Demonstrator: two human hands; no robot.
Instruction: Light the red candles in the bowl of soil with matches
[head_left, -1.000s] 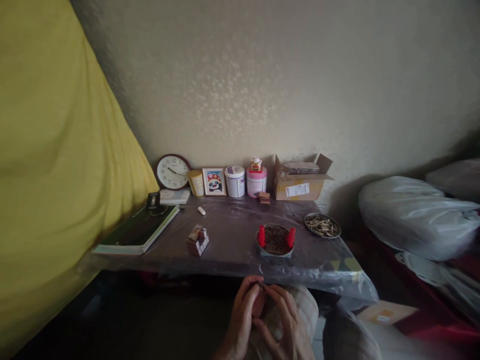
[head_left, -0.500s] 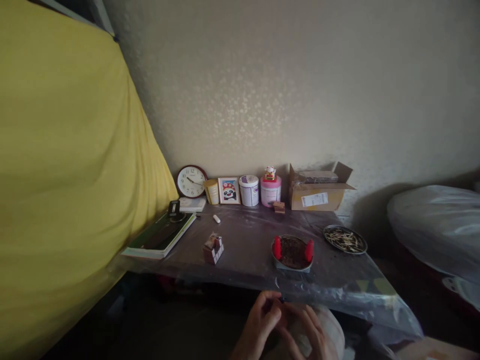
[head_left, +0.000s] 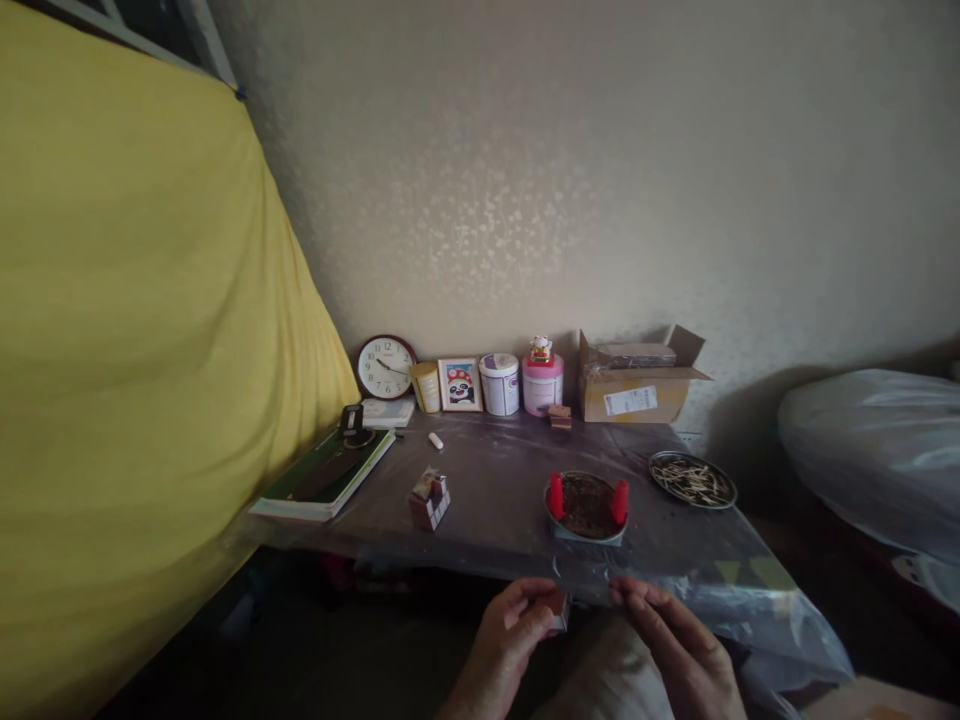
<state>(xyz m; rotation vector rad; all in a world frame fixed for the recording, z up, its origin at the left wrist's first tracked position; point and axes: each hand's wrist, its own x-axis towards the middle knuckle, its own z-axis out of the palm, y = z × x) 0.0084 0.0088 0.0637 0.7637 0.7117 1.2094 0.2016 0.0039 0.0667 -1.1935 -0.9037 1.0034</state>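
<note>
My left hand [head_left: 508,632] is closed round a small reddish box [head_left: 558,606], held just below the table's front edge. A little to the right, my right hand [head_left: 670,648] has its fingertips pinched together; whatever is in the pinch is too small to make out. The hands are apart, with a pale-clothed knee between them. Just beyond them on the plastic-covered table [head_left: 487,500] sits a round dish [head_left: 586,508] with dark contents and two red candles [head_left: 556,495] on its rim.
A metal plate of thin sticks [head_left: 692,479] lies at right, a stack of small boxes [head_left: 429,499] at centre left, a book [head_left: 324,475] at left. Clock [head_left: 384,367], picture frame, tubs and a cardboard box [head_left: 634,390] line the wall. Yellow fabric [head_left: 135,380] hangs left, a plastic-covered bundle [head_left: 877,455] lies right.
My hands were pressed together around the box; they have now come apart, the right hand drawn off to the right and the box left in the left hand.
</note>
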